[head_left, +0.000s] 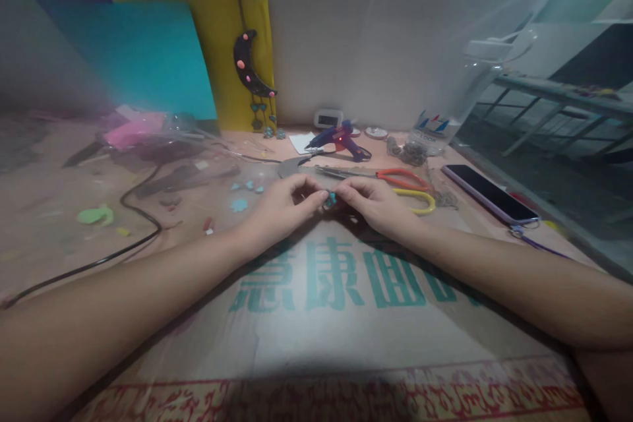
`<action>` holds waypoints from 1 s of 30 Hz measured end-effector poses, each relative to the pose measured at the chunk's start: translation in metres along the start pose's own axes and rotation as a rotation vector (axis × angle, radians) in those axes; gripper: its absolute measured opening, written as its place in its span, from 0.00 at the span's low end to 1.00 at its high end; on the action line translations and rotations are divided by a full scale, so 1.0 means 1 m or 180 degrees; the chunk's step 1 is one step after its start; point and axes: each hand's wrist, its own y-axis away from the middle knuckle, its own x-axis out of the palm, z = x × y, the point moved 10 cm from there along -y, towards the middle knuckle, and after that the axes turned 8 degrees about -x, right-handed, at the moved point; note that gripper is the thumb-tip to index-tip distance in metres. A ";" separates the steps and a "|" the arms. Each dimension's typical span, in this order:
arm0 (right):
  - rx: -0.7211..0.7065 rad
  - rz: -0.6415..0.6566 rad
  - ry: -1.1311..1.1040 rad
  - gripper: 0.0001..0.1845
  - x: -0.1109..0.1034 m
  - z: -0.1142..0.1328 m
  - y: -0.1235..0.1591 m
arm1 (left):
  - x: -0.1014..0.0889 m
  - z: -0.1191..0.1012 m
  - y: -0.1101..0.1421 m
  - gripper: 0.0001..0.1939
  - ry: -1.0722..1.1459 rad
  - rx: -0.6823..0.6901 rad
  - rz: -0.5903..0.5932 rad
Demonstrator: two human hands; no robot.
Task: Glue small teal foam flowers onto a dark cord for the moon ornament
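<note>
My left hand (287,206) and my right hand (372,201) meet at the middle of the cardboard sheet (336,303). Together they pinch a small teal piece (331,198) between their fingertips; both hands have curled fingers. Orange-handled scissors (390,176) and yellow-handled scissors (419,201) lie just behind my right hand. A blue glue gun (341,138) stands farther back. Small teal cut-outs (246,190) lie left of my left hand.
A phone (489,192) lies at the right. A black cable (133,211) runs across the left side. Teal and yellow sheets (148,59) lean on the wall with a black moon ornament (250,66). A green scrap (95,214) and pink plastic (133,130) lie at left.
</note>
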 end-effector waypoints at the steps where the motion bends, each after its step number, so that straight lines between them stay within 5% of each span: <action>1: -0.0003 -0.0027 -0.0056 0.21 -0.001 0.000 0.000 | -0.002 0.000 0.000 0.11 0.0047 -0.0015 -0.0030; 10: -0.0256 0.0177 0.0446 0.21 0.008 0.005 -0.005 | -0.015 0.008 -0.003 0.09 0.0465 -0.0095 -0.0343; 19: 0.0120 -0.0456 -0.0119 0.09 -0.011 -0.004 -0.001 | -0.017 0.015 -0.004 0.09 0.0526 -0.0180 -0.0429; 30: -0.0371 -0.0338 0.0695 0.16 -0.012 0.017 0.001 | -0.013 0.016 -0.005 0.11 0.0536 -0.0134 -0.0336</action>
